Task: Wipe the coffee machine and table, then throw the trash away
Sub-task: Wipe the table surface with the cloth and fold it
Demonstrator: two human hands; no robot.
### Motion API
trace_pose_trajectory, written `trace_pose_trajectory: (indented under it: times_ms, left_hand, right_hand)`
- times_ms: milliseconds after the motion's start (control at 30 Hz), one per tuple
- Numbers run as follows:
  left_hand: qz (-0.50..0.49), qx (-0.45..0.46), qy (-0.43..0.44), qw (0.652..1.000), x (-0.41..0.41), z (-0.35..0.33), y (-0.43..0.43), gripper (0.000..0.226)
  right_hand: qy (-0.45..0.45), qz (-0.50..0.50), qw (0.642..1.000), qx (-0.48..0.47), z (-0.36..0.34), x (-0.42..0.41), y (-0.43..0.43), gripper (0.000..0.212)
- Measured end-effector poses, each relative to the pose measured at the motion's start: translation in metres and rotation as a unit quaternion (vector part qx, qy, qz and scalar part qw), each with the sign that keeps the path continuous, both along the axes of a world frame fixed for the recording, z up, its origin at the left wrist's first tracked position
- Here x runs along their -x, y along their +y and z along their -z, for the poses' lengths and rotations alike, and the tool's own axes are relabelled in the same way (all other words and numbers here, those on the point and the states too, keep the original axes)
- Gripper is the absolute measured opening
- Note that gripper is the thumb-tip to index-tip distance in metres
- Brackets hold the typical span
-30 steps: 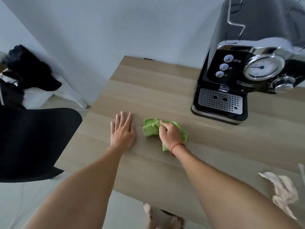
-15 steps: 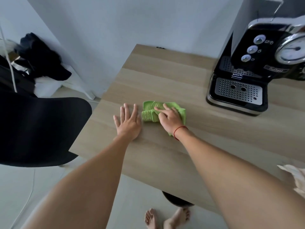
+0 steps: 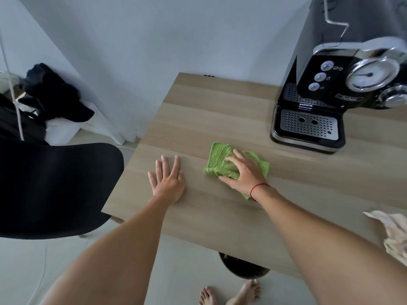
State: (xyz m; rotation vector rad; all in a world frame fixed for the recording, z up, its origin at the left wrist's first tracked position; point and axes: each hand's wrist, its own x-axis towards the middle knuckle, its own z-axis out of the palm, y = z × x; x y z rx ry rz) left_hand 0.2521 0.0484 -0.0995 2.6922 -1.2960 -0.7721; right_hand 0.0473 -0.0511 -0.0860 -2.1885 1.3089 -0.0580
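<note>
Head view: the right hand grips the bunched green cloth with curled fingers and has slid it rightward, away from the left hand, which stays flat, fingers straight, on the tabletop, short of the coffee machine.

Single head view, wide-angle. Looks forward and steeply down across the tabletop from close by; floor and feet show under near edge.
</note>
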Motion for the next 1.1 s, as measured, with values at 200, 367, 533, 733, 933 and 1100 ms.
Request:
trace_pose_trajectory:
  times_ms: [200, 367, 533, 733, 933, 1100]
  left_hand:
    - [0.004, -0.005, 0.016, 1.000, -0.002, -0.002, 0.000, 0.054]
    - [0.001, -0.004, 0.029, 1.000, -0.002, -0.005, 0.002, 0.055]
    - [0.001, -0.001, 0.022, 1.000, -0.002, -0.002, 0.001, 0.055]
    - [0.010, -0.001, 0.012, 1.000, -0.003, 0.000, 0.001, 0.054]
    - [-0.001, -0.004, 0.034, 0.999, 0.004, -0.006, 0.009, 0.056]
    - [-0.031, -0.026, 0.060, 0.997, 0.026, -0.013, 0.010, 0.061]
  right_hand:
    - [-0.024, -0.031, 0.999, 0.022, -0.008, 0.007, 0.004, 0.060]
    - [-0.024, -0.006, 0.999, 0.021, -0.027, 0.025, 0.009, 0.066]
    - [-0.057, -0.007, 0.995, 0.083, -0.039, -0.014, -0.006, 0.067]
    - [0.008, -0.118, 0.993, 0.018, -0.009, -0.062, 0.031, 0.074]
    - [0.031, -0.124, 0.992, -0.020, -0.016, -0.009, 0.041, 0.079]
    - [0.041, -0.085, 0.995, -0.021, -0.025, 0.037, 0.039, 0.073]
